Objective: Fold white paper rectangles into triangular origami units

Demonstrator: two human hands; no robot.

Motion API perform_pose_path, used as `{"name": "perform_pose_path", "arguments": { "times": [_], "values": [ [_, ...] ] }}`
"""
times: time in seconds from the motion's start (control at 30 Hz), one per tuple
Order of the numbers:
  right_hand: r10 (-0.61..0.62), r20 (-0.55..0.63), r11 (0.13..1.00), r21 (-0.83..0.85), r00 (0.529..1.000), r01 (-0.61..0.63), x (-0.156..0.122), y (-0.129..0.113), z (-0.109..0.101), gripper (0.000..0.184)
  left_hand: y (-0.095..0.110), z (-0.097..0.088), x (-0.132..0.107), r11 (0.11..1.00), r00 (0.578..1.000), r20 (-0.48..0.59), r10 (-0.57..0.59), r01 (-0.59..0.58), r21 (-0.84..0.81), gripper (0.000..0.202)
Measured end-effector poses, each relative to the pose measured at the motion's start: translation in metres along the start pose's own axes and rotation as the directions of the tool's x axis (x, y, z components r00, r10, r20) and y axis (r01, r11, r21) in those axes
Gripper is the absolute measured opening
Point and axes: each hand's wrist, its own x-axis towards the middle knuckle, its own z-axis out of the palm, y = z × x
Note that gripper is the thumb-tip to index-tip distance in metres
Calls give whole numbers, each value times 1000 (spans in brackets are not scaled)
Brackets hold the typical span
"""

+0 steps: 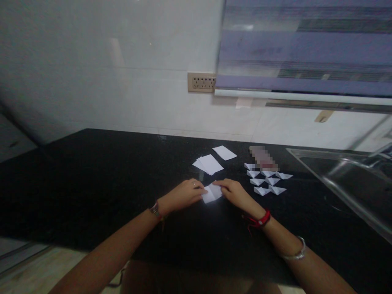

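Note:
A small white paper piece lies on the black counter between both hands. My left hand presses its left edge with fingers curled together. My right hand pinches its right edge, fingers closed on it. The paper looks partly folded. Just beyond the hands sits a stack of white paper slips, and a single slip lies farther back.
Several folded white paper triangles lie in rows to the right of my right hand, beside a blurred-out object. A steel sink fills the right side. A wall socket and a window blind are behind.

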Motion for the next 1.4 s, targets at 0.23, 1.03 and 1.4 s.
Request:
{"name": "perform_pose_path", "arguments": {
  "times": [0.23,1.03,1.4],
  "values": [
    [80,-55,996,44,995,-78,0,0,8,24,0,6,-1,1000,1000,-12,14,-14,0,24],
    [233,-73,972,23,970,-232,8,-1,11,10,6,4,3,998,999,36,-5,2,62,31],
    [-230,64,953,-186,971,238,6,3,3,16,2,6,4,998,999,0,-48,48,35,31]
  ]
}}
